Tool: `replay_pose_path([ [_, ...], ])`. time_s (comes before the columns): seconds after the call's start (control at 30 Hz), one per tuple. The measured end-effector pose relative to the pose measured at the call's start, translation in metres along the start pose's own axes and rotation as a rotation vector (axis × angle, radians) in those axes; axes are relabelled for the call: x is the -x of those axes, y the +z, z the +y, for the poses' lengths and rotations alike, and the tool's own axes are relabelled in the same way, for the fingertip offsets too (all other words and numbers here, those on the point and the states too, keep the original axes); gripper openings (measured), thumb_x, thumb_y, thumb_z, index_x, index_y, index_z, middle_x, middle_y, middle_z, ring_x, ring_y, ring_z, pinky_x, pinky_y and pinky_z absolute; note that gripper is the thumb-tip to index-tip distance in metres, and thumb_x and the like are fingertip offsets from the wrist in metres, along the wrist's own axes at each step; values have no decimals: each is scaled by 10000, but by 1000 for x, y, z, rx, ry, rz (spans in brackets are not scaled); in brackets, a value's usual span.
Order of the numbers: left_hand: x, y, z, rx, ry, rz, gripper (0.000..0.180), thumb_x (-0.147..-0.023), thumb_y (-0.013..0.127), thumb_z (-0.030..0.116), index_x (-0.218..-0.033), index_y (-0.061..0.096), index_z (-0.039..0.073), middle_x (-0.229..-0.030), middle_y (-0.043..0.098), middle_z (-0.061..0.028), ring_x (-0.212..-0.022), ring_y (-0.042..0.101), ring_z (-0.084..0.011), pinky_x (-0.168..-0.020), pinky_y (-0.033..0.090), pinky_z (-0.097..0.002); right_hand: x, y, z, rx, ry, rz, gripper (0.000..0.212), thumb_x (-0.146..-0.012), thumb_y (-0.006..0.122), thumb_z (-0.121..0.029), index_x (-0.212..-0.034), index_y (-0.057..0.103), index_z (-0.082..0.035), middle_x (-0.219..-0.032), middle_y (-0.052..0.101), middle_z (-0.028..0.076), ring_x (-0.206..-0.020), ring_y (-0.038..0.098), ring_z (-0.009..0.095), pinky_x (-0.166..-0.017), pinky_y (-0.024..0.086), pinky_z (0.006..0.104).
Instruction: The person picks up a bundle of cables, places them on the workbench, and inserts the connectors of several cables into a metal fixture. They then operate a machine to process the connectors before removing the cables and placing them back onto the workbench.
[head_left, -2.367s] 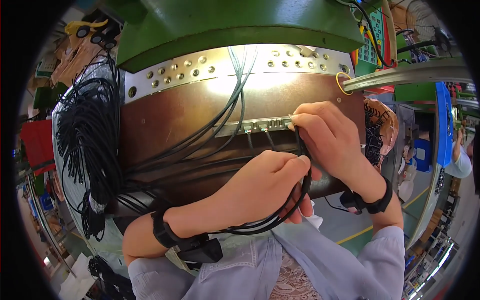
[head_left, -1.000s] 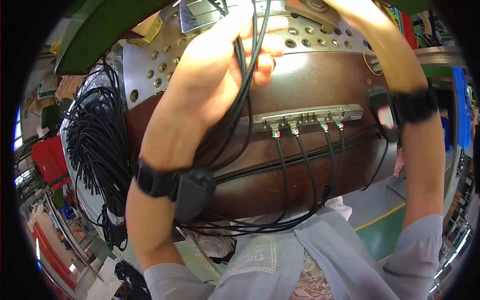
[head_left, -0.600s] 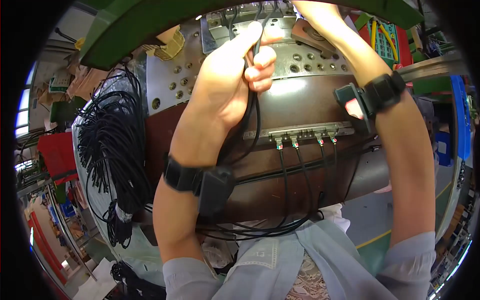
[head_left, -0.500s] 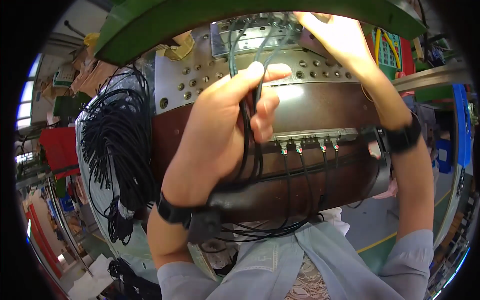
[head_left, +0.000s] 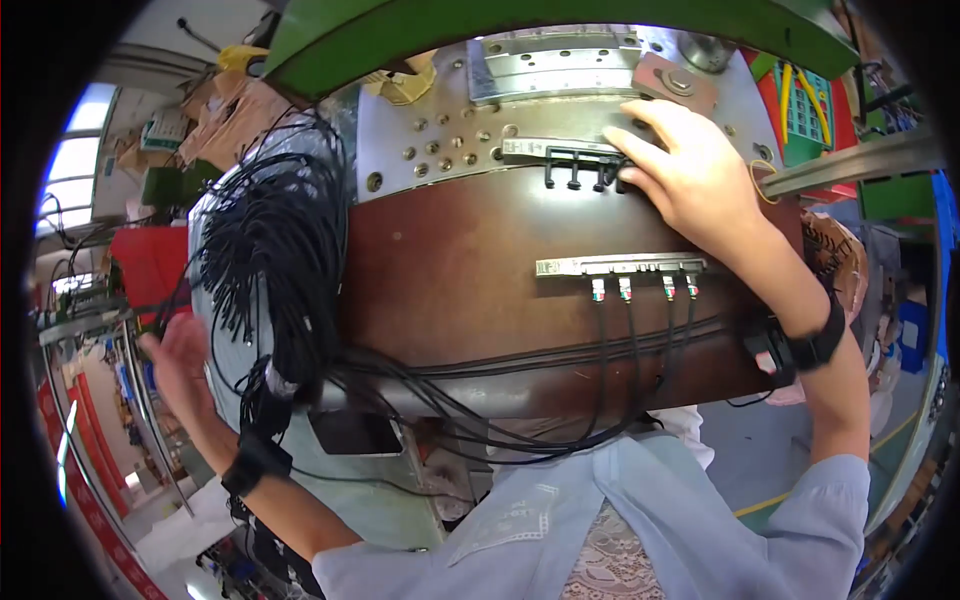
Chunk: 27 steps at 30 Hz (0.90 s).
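The right hand (head_left: 690,165) has its fingers narrowed on the right end of the upper metal bar (head_left: 535,148), at the steel plate's (head_left: 388,135) front edge. The left hand (head_left: 182,365), blurred beyond the cable bundle (head_left: 260,230), seems loosely spread; I cannot tell whether it holds anything. Bare brown tabletop (head_left: 450,250) separates that bar from the lower metal bar (head_left: 558,268). Earlier, the left hand gripped cables above the tabletop.

A light blue woven shirt (head_left: 440,560) with loose, gathered sleeves (head_left: 828,505) covered the torso, white dotted trim edging its chest patch (head_left: 510,524). Pale floral lace (head_left: 615,560) filled the gap between the shirt's front edges. Matte black straps (head_left: 244,470) circled both wrists.
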<state>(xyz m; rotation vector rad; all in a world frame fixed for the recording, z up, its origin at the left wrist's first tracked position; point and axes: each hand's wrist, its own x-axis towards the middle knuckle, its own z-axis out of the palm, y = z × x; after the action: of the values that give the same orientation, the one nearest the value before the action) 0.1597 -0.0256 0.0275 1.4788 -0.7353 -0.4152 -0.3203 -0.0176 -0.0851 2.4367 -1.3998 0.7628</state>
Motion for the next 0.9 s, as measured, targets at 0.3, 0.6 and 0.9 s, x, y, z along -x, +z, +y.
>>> replay_pose_path([
  [0.3,203,92,-35,-143,-599,-1701,435,-987,380,279,-1226,507,-61,-1053,651,-164,-934,628,-190,-797,482,-265,36,-37,-55,-453,335,-360,290,-742,649,-49,-1031,641,-36,-957,618,117,-885,587,299,-791,477,344],
  [0.6,172,268,-17,419,-1158,-1319,313,-980,414,310,-911,486,13,-637,414,31,-468,357,-79,-430,378,-228,-84,-23,25,-588,776,-206,171,-874,577,-189,-956,636,-51,-807,615,98,-762,581,177,-659,464,286],
  [0.9,140,290,-59,474,-976,-1708,281,-984,399,232,-989,551,-5,-765,571,-34,-554,506,-115,-509,448,-245,-41,22,66,-909,565,-67,241,-920,519,-184,-880,633,25,-737,624,86,-688,568,185,-610,447,277],
])
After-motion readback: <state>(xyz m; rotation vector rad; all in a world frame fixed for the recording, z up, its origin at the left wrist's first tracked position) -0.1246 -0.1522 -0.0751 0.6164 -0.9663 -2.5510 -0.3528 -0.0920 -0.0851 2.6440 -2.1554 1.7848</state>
